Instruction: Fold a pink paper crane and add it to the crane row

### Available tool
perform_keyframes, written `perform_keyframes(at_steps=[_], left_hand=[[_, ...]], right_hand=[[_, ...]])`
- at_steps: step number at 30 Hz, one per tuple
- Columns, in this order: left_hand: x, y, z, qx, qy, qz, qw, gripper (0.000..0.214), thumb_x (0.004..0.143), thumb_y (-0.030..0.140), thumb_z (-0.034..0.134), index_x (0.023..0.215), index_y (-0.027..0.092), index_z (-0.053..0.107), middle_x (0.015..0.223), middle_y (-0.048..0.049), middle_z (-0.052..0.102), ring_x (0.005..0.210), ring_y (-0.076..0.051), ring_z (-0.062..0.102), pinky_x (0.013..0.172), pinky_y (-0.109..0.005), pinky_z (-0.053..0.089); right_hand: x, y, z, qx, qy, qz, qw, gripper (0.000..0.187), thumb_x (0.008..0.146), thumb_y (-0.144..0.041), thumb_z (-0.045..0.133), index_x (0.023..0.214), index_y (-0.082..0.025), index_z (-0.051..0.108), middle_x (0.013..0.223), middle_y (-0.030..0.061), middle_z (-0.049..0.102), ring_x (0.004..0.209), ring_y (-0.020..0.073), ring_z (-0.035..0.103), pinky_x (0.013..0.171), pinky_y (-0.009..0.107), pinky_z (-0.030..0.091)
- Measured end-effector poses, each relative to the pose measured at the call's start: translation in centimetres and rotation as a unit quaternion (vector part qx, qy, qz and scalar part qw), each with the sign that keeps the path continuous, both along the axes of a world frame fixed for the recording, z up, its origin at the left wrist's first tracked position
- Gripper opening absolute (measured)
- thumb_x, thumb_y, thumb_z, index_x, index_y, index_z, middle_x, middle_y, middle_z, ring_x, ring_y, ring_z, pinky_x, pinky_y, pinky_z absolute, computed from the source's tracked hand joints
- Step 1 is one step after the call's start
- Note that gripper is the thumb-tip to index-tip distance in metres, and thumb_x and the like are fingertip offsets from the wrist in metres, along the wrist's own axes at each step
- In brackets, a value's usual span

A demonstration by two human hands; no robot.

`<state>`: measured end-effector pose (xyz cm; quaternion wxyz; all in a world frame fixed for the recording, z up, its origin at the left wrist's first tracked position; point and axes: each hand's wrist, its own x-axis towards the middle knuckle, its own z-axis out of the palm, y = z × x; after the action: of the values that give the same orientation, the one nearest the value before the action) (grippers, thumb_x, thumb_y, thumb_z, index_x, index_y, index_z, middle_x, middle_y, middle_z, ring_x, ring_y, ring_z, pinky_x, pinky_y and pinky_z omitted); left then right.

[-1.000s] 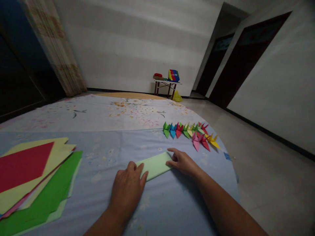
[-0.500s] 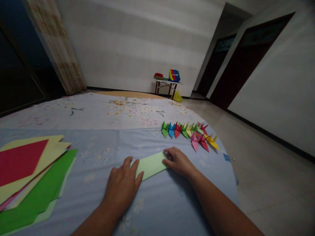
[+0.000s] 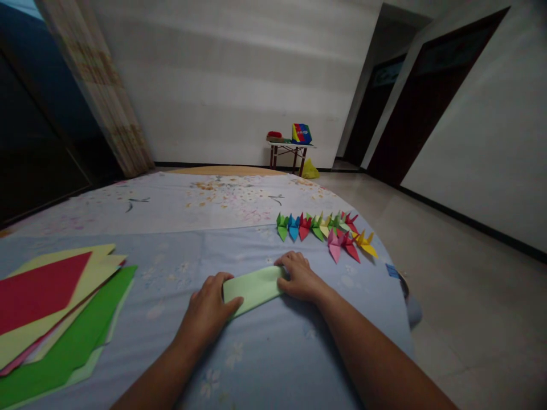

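A folded strip of light green paper [image 3: 254, 286] lies on the pale blue floral sheet [image 3: 273, 353] in front of me. My left hand [image 3: 208, 310] has its fingers curled round the strip's near left end. At the strip's right end my right hand [image 3: 298, 277] pinches the edge with bent fingers. Beyond my right hand stands a row of several folded paper cranes [image 3: 325, 230] in green, blue, red, yellow and pink.
A fanned stack of coloured paper sheets [image 3: 51, 313], red on top with yellow and green below, lies at the left. The sheet's edge drops to a tiled floor [image 3: 461, 296] on the right. A small table [image 3: 290, 152] with items stands by the far wall.
Both hands have gone from lying flat on the strip to gripping its ends with curled fingers. The strip's ends have drawn closer together.
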<state>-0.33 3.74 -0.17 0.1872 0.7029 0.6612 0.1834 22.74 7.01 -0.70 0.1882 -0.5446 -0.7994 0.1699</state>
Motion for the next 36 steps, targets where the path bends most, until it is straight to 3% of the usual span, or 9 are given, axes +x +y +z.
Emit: perform_keyframes(at_steps=[7,11,15,20,26,36], left_hand=[[-0.5,0.5,0.5,-0.024,-0.140,-0.008,0.990,0.021,0.069,0.036,0.051,0.078,0.018,0.057,0.061,0.0015,0.052,0.060,-0.017,0.051,0.055,-0.026,0.035],[-1.1,1.2,0.6,-0.047,-0.232,-0.010,0.972,0.024,0.063,0.038,0.056,0.070,0.016,0.058,0.053,0.0039,0.048,0.053,-0.014,0.046,0.052,-0.025,0.033],[-1.5,1.3,0.7,-0.069,-0.287,-0.002,0.955,0.028,0.060,0.041,0.060,0.070,0.015,0.060,0.055,0.0022,0.053,0.053,-0.014,0.048,0.052,-0.025,0.034],[-1.7,0.7,1.3,-0.096,-0.316,0.010,0.944,0.030,0.059,0.042,0.063,0.071,0.014,0.061,0.059,-0.0003,0.059,0.057,-0.015,0.052,0.055,-0.026,0.037],[-1.7,0.6,1.6,-0.109,-0.335,0.022,0.936,0.032,0.056,0.042,0.065,0.071,0.014,0.061,0.059,-0.0001,0.059,0.056,-0.014,0.051,0.054,-0.025,0.036],[-1.8,0.7,1.6,-0.100,-0.320,0.015,0.942,0.032,0.057,0.044,0.064,0.069,0.015,0.061,0.053,0.0037,0.052,0.052,-0.012,0.045,0.050,-0.023,0.032]], right_hand=[[-0.1,-0.1,0.1,-0.004,0.065,-0.016,0.998,0.029,0.065,-0.017,0.055,0.094,-0.018,0.052,0.088,0.0032,0.051,0.088,0.0187,0.043,0.081,0.032,0.032],[0.0,-0.1,0.1,-0.028,0.119,-0.022,0.992,0.036,0.065,-0.015,0.057,0.100,-0.020,0.053,0.087,0.0015,0.051,0.083,0.0165,0.045,0.080,0.031,0.033],[0.1,0.1,-0.1,-0.053,0.212,-0.009,0.976,0.045,0.065,-0.017,0.058,0.110,-0.020,0.052,0.083,-0.0005,0.050,0.075,0.0136,0.047,0.072,0.026,0.037],[0.1,0.5,-0.2,-0.098,0.316,-0.004,0.944,0.033,0.068,-0.024,0.061,0.099,-0.016,0.058,0.066,-0.0047,0.045,0.060,0.0098,0.042,0.058,0.022,0.035],[0.1,0.7,-0.7,-0.166,0.413,-0.013,0.896,0.027,0.068,-0.036,0.063,0.082,-0.014,0.059,0.066,-0.0022,0.054,0.059,0.0093,0.046,0.056,0.022,0.034],[0.1,0.4,-0.6,-0.155,0.405,-0.034,0.900,0.031,0.066,-0.040,0.066,0.083,-0.015,0.060,0.061,-0.0041,0.050,0.055,0.0079,0.043,0.052,0.022,0.031]])
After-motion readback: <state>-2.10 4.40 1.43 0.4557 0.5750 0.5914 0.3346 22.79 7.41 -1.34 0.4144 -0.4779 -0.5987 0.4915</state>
